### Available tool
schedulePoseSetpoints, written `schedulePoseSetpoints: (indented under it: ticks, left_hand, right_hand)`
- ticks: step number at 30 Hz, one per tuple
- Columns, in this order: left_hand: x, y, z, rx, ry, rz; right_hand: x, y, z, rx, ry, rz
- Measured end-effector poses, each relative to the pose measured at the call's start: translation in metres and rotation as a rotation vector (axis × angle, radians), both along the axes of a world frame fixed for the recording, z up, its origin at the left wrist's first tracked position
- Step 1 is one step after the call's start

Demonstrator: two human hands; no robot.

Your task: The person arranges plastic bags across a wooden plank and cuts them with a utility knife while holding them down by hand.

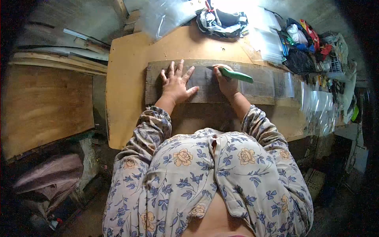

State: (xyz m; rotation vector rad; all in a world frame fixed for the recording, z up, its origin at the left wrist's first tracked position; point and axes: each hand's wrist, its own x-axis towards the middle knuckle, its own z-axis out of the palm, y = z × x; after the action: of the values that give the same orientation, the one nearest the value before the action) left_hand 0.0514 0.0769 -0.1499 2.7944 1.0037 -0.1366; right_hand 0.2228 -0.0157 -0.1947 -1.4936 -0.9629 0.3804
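My left hand [177, 87] lies flat with spread fingers on a long dark wooden board [158, 93], pressing on a clear plastic sheet [203, 85]. To its right, my right hand [227, 83] grips a green-handled knife [240, 76]. The handle points right, and the blade, mostly hidden by my fingers, points left near the board's far edge. Clear plastic also covers the board to the right of my right hand; whether it is one sheet or several pieces I cannot tell.
The board rests on a tan table [126, 87]. At the back lie a clear plastic bag [162, 19] and a black-and-white bundle [222, 23]. Stacked clear sheets [270, 43] and bags [302, 39] crowd the right. More clear plastic [318, 100] hangs over the right edge.
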Motion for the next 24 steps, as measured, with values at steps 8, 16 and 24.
schedulePoseSetpoints:
  ticks: [8, 16, 24]
  left_hand:
    - [0.003, 0.0, 0.0, -0.023, -0.016, 0.005]
    - [0.002, 0.002, -0.002, -0.023, -0.026, -0.005]
    - [0.003, 0.001, -0.001, 0.006, -0.027, -0.015]
  right_hand:
    - [0.016, -0.007, 0.001, -0.002, -0.084, -0.03]
    - [0.015, -0.012, 0.002, 0.033, 0.064, -0.116]
    - [-0.017, -0.007, 0.022, -0.1, 0.059, -0.063]
